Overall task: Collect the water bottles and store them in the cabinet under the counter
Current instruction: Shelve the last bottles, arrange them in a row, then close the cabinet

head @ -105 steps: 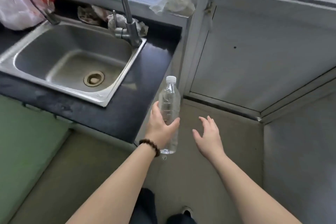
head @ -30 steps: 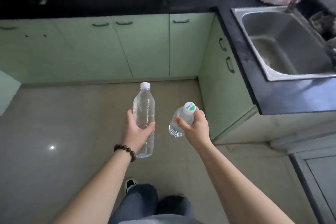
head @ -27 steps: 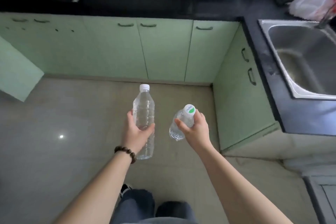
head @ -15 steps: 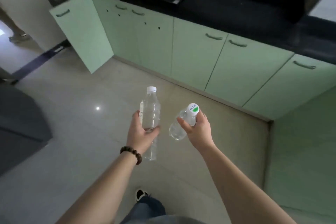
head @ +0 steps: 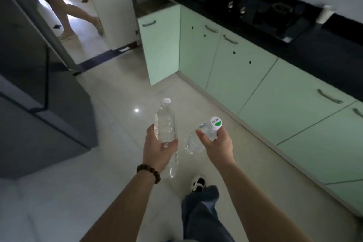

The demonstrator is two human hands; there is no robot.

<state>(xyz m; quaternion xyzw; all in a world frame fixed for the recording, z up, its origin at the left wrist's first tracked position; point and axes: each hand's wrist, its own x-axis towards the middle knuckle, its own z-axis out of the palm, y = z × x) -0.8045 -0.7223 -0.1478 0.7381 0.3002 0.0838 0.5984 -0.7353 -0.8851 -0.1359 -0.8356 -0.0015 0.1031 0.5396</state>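
Note:
My left hand (head: 158,149) grips a tall clear water bottle (head: 165,124) with a white cap, held upright over the floor. My right hand (head: 217,144) grips a second clear bottle (head: 193,144) near its neck; it is tilted, with the white and green cap (head: 216,123) towards me. A row of pale green cabinets (head: 245,76) runs under the black counter (head: 324,45) on the right. At the far end one cabinet door (head: 160,43) stands open, and a white door (head: 114,10) beyond it is open too.
A dark grey fridge (head: 39,88) stands on the left. A person's bare legs (head: 68,17) are in the doorway at the top left. A hob (head: 271,12) and a white cup (head: 324,15) sit on the counter. Pale floor tiles (head: 110,104) lie ahead.
I have turned left and walked along the cabinets, so the open doors and doorway are now nearer. Both hands still hold their bottles the same way.

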